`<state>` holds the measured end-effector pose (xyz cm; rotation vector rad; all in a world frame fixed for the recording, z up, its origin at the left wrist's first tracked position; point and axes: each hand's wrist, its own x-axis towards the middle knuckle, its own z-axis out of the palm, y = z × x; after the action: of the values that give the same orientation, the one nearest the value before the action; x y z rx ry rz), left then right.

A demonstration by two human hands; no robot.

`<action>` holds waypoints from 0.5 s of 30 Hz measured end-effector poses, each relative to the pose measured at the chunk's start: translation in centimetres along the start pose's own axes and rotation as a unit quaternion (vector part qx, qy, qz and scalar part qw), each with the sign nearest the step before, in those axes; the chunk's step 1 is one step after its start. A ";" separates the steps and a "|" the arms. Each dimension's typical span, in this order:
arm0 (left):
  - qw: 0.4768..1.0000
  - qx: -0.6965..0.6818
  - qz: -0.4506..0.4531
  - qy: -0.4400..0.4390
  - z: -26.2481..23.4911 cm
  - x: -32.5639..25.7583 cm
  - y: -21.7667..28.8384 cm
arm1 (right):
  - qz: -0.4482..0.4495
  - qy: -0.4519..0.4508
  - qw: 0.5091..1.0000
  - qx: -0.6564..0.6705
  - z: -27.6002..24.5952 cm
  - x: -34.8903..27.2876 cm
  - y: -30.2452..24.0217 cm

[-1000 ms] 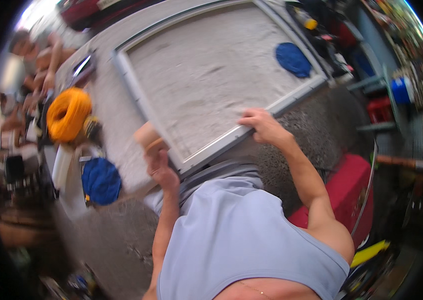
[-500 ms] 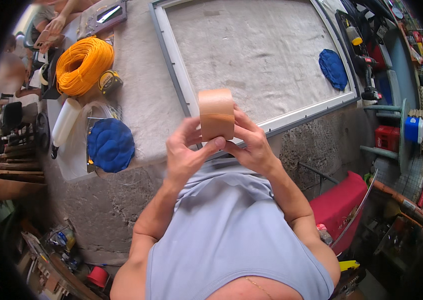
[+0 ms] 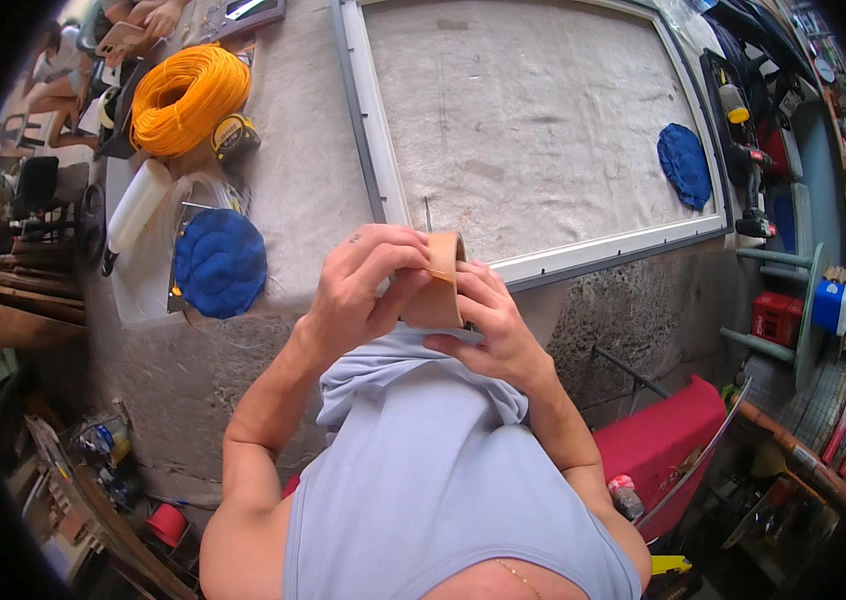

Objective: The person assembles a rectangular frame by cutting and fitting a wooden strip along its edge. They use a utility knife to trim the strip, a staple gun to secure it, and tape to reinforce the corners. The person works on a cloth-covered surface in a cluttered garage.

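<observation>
A wide roll of brown packing tape [image 3: 431,303] is between my hands, in front of my waist near the table's front edge. My right hand [image 3: 493,325] grips the roll from the right, with fingers at its open side. On the other side, my left hand [image 3: 363,285] has its fingertips pinched against the outer face, where a lighter orange-brown edge of tape shows. Just beyond lies a large frame [image 3: 398,185] with a white inner border and a grey outer edge. A thin dark sliver [image 3: 428,213] shows by the frame, too small to name.
Left on the cloth-covered table [image 3: 308,150] are a coil of orange rope [image 3: 188,98], a tape measure [image 3: 235,137], a white roll [image 3: 139,205] and a blue pad [image 3: 220,263]. Another blue pad [image 3: 684,166] lies inside the frame, a cordless drill [image 3: 754,190] beyond it. A person's hand [image 3: 158,18] holds a phone.
The tape roll has turned from facing me to sideways and come slightly lower. My left hand has shifted onto its outer face, fingers pinching there. The whole view has shifted a little.
</observation>
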<state>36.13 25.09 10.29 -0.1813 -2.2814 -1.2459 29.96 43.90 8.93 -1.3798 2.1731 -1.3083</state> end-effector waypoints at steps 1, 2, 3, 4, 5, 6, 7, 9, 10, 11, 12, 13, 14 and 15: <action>0.998 0.042 0.034 0.017 -0.3 -0.1 0.2 | -0.013 0.000 0.999 -0.043 0.2 -0.2 0.1; 0.994 0.085 0.068 0.033 -0.9 0.0 0.5 | -0.045 0.025 0.996 -0.069 0.9 -0.7 1.4; 0.985 0.130 0.101 0.050 -1.5 -0.1 0.8 | -0.044 0.023 0.998 -0.048 1.1 -0.7 1.2; 0.984 0.120 0.118 0.062 -1.7 -0.3 0.6 | -0.043 0.021 0.999 -0.026 1.2 -0.7 1.0; 0.981 0.121 0.137 0.059 -1.7 -0.4 1.1 | -0.041 0.020 0.999 -0.004 1.3 -0.7 0.9; 0.978 0.125 0.159 0.056 -2.0 -0.2 1.9 | -0.031 0.025 0.999 -0.023 1.7 -0.6 1.4; 0.974 0.129 0.181 0.051 -2.3 -0.1 2.5 | 0.005 0.015 1.000 0.008 1.8 -0.4 1.6; 0.965 0.142 0.218 0.026 -3.0 0.0 2.9 | 0.079 -0.010 0.995 0.066 1.7 0.0 1.8; 0.961 0.144 0.235 0.009 -3.4 0.1 3.1 | 0.096 0.007 0.994 0.060 1.8 0.5 1.7; 0.957 0.146 0.252 -0.008 -3.7 0.3 3.2 | 0.133 -0.003 0.986 0.103 2.2 0.8 2.0; 0.955 0.152 0.254 0.005 -3.4 0.4 2.7 | 0.173 -0.012 0.974 0.143 2.6 1.4 2.2; 0.966 0.161 0.203 0.019 -3.9 1.0 2.3 | 0.213 -0.020 0.960 0.182 2.9 2.1 2.1; 0.974 0.168 0.152 0.032 -4.6 2.0 1.9 | 0.248 -0.046 0.935 0.250 2.7 2.4 1.5; 0.979 0.173 0.101 0.044 -5.3 3.3 0.9 | 0.142 -0.064 0.973 0.171 2.9 2.7 2.4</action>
<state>35.67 20.82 15.00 -0.2200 -2.2948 -0.7262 28.93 40.38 6.03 -0.9541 1.8670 -1.3608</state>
